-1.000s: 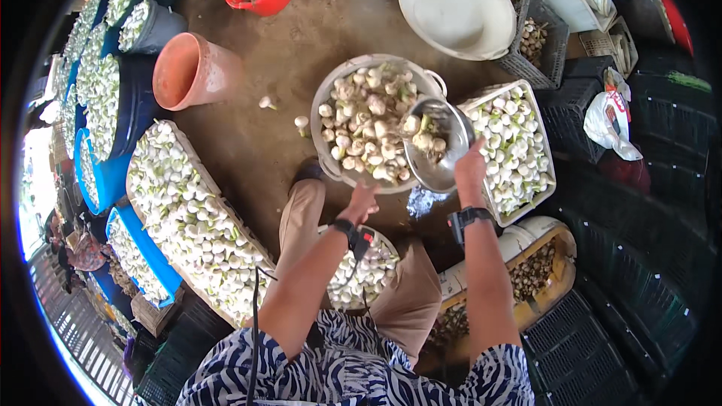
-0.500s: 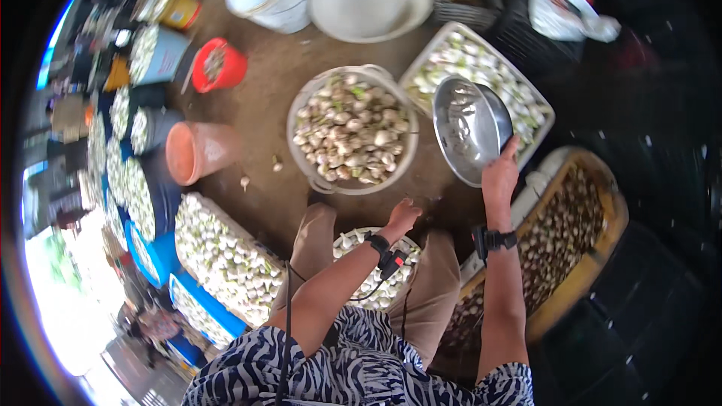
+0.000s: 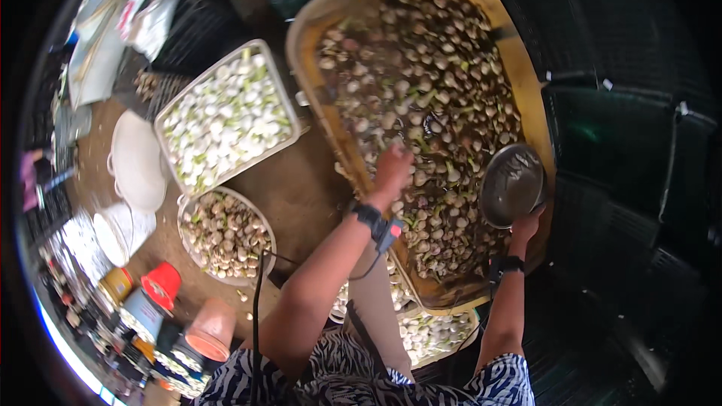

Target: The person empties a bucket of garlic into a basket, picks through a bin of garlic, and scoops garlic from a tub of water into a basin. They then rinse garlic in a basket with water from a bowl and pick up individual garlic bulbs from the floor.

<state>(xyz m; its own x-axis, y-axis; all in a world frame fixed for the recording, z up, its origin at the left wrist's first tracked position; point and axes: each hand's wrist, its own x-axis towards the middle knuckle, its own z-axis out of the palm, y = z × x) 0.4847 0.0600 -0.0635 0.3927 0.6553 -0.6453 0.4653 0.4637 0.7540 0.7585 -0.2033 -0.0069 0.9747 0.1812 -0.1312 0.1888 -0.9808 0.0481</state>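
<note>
At right, my right fingers (image 3: pixel 532 218) clamp the round grey metal bowl (image 3: pixel 511 186), which should dip for scooping whitish bulbs (image 3: pixel 440 233); left fingers (image 3: pixel 398 156) I cannot tell.

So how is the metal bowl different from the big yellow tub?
The yellow tub is much bigger than the metal bowl. The tub is long, the bowl round. The tub holds many bulbs; the bowl, in the right hand, shows none. Both are open on top.

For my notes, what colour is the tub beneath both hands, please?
The tub is dull yellow, best seen in the head view.
</note>
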